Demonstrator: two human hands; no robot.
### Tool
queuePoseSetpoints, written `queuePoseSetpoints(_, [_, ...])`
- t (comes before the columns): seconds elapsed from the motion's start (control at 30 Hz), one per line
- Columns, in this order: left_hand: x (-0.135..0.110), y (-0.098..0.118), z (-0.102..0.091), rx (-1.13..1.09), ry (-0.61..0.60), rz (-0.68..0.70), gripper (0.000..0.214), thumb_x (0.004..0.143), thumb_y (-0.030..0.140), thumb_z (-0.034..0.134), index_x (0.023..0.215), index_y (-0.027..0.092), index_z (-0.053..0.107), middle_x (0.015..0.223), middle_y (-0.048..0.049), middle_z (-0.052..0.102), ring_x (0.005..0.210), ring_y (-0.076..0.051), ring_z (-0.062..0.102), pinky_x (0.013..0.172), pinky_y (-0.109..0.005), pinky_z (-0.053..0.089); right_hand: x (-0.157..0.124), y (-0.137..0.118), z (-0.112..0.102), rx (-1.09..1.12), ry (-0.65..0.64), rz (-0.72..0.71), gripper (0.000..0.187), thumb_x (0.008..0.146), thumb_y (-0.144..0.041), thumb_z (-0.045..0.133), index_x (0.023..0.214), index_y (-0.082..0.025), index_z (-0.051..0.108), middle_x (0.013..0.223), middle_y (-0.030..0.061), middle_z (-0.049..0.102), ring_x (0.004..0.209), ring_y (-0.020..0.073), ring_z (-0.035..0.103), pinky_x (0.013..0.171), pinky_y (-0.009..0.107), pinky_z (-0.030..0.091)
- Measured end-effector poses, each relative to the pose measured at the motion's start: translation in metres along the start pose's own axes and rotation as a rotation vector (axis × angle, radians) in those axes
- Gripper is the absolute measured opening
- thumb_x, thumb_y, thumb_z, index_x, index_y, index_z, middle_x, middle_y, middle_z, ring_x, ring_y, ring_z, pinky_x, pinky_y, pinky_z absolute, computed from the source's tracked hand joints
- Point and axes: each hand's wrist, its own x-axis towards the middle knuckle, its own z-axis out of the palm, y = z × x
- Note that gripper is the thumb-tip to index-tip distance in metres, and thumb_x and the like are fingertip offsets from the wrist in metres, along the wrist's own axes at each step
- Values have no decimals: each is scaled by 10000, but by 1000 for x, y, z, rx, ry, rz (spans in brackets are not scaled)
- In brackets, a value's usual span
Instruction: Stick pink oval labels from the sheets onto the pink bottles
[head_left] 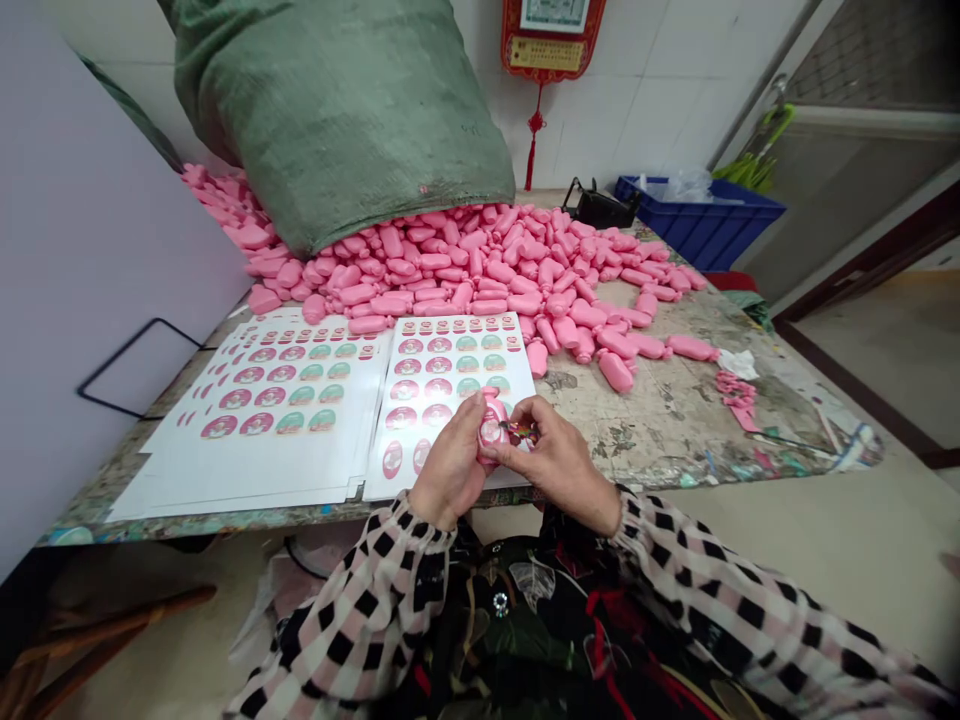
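My left hand [448, 462] grips a pink bottle-shaped piece [491, 430] with a round label on its face. My right hand [555, 462] pinches a small pointed tool [521, 431], perhaps tweezers, against that piece. Both hands are over the edge of a white sheet of round printed stickers [442, 390]. Beside it lies a stack of similar sheets [270, 410]. Behind the sheets spreads a large heap of loose pink pieces [465, 262], spilling from a green woven sack [337, 120].
The stained, worn table top [675, 420] holds everything, and its near edge runs just in front of my arms. A blue plastic crate [701, 222] and a black object [600, 205] stand at the far end. A white panel [105, 220] rises at the left.
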Motion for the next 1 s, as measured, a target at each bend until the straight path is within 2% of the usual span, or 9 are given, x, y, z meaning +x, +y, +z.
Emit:
queuePoseSetpoints(0.2, [-2,-4,-5,114,41,-12,521,770,583,501,1091,176,559,699,2,537,486,-71,468,399,-175,365,1,7,7,582,-156,82,292,742,-432,618,843,-226,437,718,-35,543,609,121,552,590,272,467])
queuePoseSetpoints(0.27, [-4,-6,-5,213,64,38,519,776,597,475,1053,167,562,611,28,480,426,-70,438,346,-172,329,2,5,9,661,-159,91,280,743,-405,626,829,-230,424,701,-50,522,572,105,538,565,260,468])
queuePoseSetpoints(0.43, [-16,-8,-13,470,136,117,494,802,590,435,1061,187,554,535,55,447,352,-78,414,317,-192,342,-8,-3,18,650,-146,76,226,776,-360,600,808,-233,416,723,-55,495,618,94,513,571,227,441])
queuePoseSetpoints(0.6, [-44,0,-39,429,52,27,562,798,619,405,1146,189,507,499,39,494,378,-96,435,351,-194,326,-7,-1,12,393,-193,-58,164,836,-371,520,899,-220,510,772,-23,557,695,116,520,655,251,433])
queuePoseSetpoints(0.67, [-63,6,-59,430,31,-53,591,733,622,513,1150,204,502,513,39,515,390,-91,431,373,-193,324,6,12,-6,215,-169,-107,179,839,-369,511,915,-212,550,799,1,589,724,135,536,670,266,434])
queuePoseSetpoints(0.73, [-86,13,-86,513,134,-119,572,667,581,615,1089,203,538,481,52,492,379,-83,408,374,-188,305,23,31,-32,-64,-44,-151,175,840,-339,498,895,-200,589,895,45,606,815,171,551,714,299,430])
queuePoseSetpoints(0.83, [-120,14,-137,678,331,-212,505,698,565,578,1049,203,547,478,57,488,372,-87,391,375,-197,307,47,66,-69,-617,228,35,311,839,-349,468,1066,-164,570,1081,150,549,879,247,555,691,352,411])
queuePoseSetpoints(0.9, [-139,7,-175,810,466,-283,496,715,598,521,1017,206,550,455,62,460,359,-103,394,363,-208,300,57,88,-85,-828,233,199,427,841,-406,446,1169,-143,520,1120,197,519,881,290,564,652,369,402])
queuePoseSetpoints(1.0, [-160,-11,-230,1069,604,-348,476,710,631,466,893,209,592,470,22,504,415,-171,504,392,-256,361,62,111,-95,-886,164,310,460,843,-449,438,1191,-152,496,1066,207,556,863,310,572,626,378,382])
